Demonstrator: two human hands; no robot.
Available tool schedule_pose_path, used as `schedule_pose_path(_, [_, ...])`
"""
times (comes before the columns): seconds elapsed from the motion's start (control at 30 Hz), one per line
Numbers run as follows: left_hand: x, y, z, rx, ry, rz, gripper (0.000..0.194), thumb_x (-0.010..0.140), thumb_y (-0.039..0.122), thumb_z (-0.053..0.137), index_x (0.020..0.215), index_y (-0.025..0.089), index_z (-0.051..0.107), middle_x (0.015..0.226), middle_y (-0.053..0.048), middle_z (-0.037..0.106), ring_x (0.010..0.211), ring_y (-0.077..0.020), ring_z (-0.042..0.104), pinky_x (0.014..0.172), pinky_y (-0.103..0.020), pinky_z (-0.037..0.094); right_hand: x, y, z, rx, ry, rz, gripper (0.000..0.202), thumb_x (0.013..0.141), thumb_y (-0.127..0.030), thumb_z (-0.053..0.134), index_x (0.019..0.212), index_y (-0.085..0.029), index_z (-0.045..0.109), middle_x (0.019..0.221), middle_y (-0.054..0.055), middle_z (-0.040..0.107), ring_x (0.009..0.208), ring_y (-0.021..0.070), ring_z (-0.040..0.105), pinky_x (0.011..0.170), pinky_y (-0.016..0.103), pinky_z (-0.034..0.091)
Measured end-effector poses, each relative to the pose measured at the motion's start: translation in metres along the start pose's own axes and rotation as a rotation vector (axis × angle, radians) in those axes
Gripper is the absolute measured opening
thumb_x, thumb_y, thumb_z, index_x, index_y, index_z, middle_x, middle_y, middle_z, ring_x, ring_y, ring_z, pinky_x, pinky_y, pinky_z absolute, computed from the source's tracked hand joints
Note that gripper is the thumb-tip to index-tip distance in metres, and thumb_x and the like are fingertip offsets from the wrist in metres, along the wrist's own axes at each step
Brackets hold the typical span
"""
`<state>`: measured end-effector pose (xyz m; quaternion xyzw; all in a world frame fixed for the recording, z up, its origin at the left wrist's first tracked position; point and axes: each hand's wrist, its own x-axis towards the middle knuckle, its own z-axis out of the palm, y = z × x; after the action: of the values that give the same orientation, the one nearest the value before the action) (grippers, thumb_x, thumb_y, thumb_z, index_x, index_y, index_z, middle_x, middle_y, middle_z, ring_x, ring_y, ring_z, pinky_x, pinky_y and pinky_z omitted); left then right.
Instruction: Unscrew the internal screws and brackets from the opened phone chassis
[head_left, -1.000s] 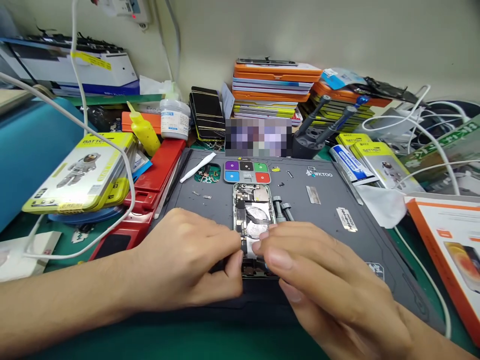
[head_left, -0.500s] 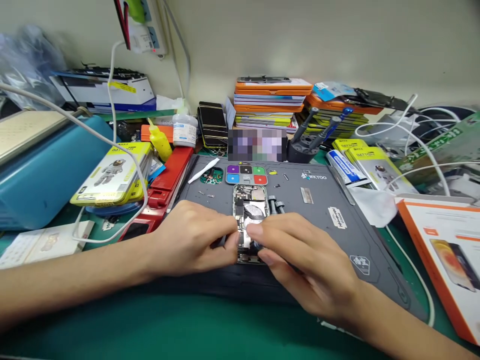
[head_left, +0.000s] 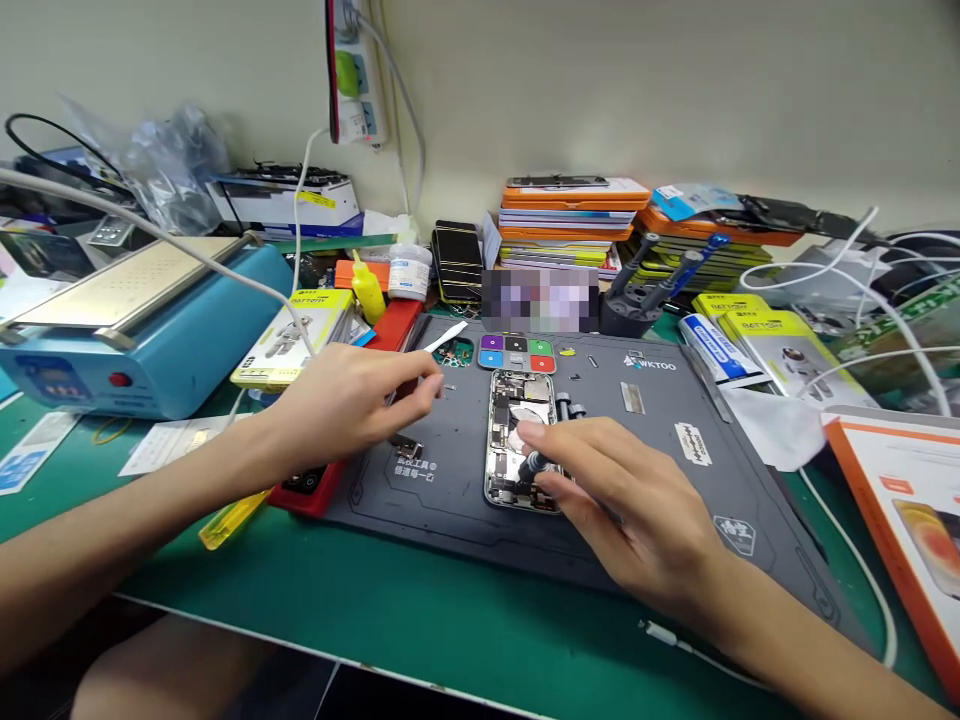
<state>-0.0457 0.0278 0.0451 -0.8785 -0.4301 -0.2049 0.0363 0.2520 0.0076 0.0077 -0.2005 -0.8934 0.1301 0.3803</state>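
An opened phone (head_left: pixel 496 462) lies on the grey repair mat (head_left: pixel 465 520), its circuit boards and inner parts exposed. My right hand (head_left: pixel 637 490) is over its right side, thumb and fingers closed on a short dark screwdriver (head_left: pixel 529 466) tilted over the phone's lower half. My left hand (head_left: pixel 367 395) hovers left of the phone, thumb and forefinger pinched together; what they hold, if anything, is too small to see. Beneath that hand a small dark phone part (head_left: pixel 407 447) rests on the mat. A white pry stick (head_left: pixel 448 337) lies beyond the fingertips.
Behind the phone sits a coloured screw tray (head_left: pixel 516 354). Two screwdrivers stand in a dark holder (head_left: pixel 630 312). A blue machine (head_left: pixel 180 350) and yellow battery boxes (head_left: pixel 262 372) are at left. An orange-edged box (head_left: pixel 892 520) and a white cable (head_left: pixel 862 570) lie at right.
My left hand has moved away from the phone to the left, uncovering it. My right hand stays over the phone with the screwdriver, now more visible. The view has shifted left.
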Motion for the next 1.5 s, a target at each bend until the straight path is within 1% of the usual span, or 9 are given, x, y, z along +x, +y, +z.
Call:
schedule_pose_path(0.1, [-0.015,-0.004,-0.003,0.024,-0.064,-0.059,0.017,0.107,0.029,0.055,0.106,0.019,0.069,0.077,0.002,0.074,0.065,-0.0168,0.067,0.059,-0.027,0.039,0.001,0.0,0.0,0.007,-0.013,0.031,0.063,0.096,0.005,0.056,0.155,-0.016,0.049,0.127,0.01,0.073,0.117,0.0164,0.065,0.1,0.03,0.053])
schedule_pose_path(0.27, [-0.032,-0.007,-0.006,0.01,-0.163,-0.059,0.021,0.109,0.029,0.053,0.119,0.019,0.068,0.104,-0.004,0.075,0.094,-0.0235,0.072,0.076,-0.032,0.049,-0.001,0.003,-0.001,0.033,-0.062,-0.037,0.069,0.095,0.009,0.054,0.158,-0.019,0.047,0.136,0.008,0.069,0.125,0.0146,0.063,0.107,0.029,0.051])
schedule_pose_path(0.37, [-0.037,-0.011,-0.009,-0.019,-0.22,-0.031,0.025,0.111,0.025,0.047,0.125,0.022,0.068,0.118,-0.005,0.072,0.107,-0.0235,0.07,0.087,-0.034,0.052,-0.004,0.007,0.001,0.061,-0.074,-0.036,0.074,0.094,0.012,0.052,0.16,-0.02,0.044,0.141,0.008,0.067,0.129,0.0141,0.062,0.108,0.028,0.051])
schedule_pose_path(0.5, [-0.041,-0.016,-0.012,-0.053,-0.295,0.013,0.026,0.112,0.029,0.049,0.129,0.026,0.068,0.136,-0.004,0.067,0.119,-0.0223,0.067,0.098,-0.034,0.052,-0.004,0.008,0.003,0.07,-0.059,-0.021,0.075,0.094,0.012,0.053,0.161,-0.021,0.044,0.14,0.007,0.068,0.127,0.0132,0.064,0.106,0.026,0.051])
schedule_pose_path(0.63, [-0.044,-0.017,-0.008,-0.066,-0.351,0.024,0.025,0.11,0.035,0.056,0.129,0.027,0.068,0.133,-0.004,0.069,0.119,-0.0238,0.068,0.101,-0.036,0.052,-0.001,0.006,0.002,0.051,-0.057,-0.014,0.071,0.095,0.01,0.054,0.158,-0.021,0.047,0.138,0.007,0.069,0.125,0.0124,0.064,0.105,0.024,0.05])
schedule_pose_path(0.8, [-0.04,-0.014,-0.002,-0.088,-0.357,-0.007,0.021,0.109,0.035,0.057,0.122,0.025,0.071,0.128,-0.004,0.07,0.113,-0.024,0.07,0.096,-0.035,0.053,0.0,0.005,0.001,0.049,-0.068,-0.015,0.066,0.095,0.009,0.054,0.155,-0.018,0.051,0.136,0.007,0.069,0.126,0.012,0.063,0.105,0.023,0.05])
schedule_pose_path(1.17, [-0.038,0.013,0.003,-0.175,-0.369,-0.014,0.017,0.106,0.036,0.063,0.118,0.026,0.07,0.116,-0.001,0.071,0.103,-0.0191,0.071,0.087,-0.028,0.053,-0.007,0.005,0.0,0.041,-0.094,-0.015,0.069,0.095,0.006,0.053,0.158,-0.022,0.047,0.136,0.009,0.07,0.123,0.0162,0.065,0.1,0.029,0.055])
schedule_pose_path(1.4, [-0.028,-0.01,-0.006,-0.128,-0.257,-0.073,0.022,0.11,0.036,0.056,0.119,0.022,0.07,0.115,-0.004,0.072,0.106,-0.0214,0.071,0.088,-0.031,0.052,-0.008,0.004,0.0,0.032,-0.089,0.011,0.068,0.094,0.005,0.055,0.156,-0.022,0.049,0.136,0.01,0.072,0.121,0.0191,0.069,0.097,0.03,0.058])
schedule_pose_path(1.5, [-0.021,-0.013,-0.001,-0.101,-0.242,-0.059,0.019,0.109,0.034,0.057,0.115,0.022,0.071,0.113,-0.003,0.073,0.104,-0.0207,0.071,0.086,-0.031,0.051,-0.008,0.004,0.0,0.033,-0.091,-0.001,0.067,0.096,0.005,0.054,0.157,-0.022,0.048,0.136,0.01,0.071,0.121,0.0176,0.068,0.098,0.029,0.057])
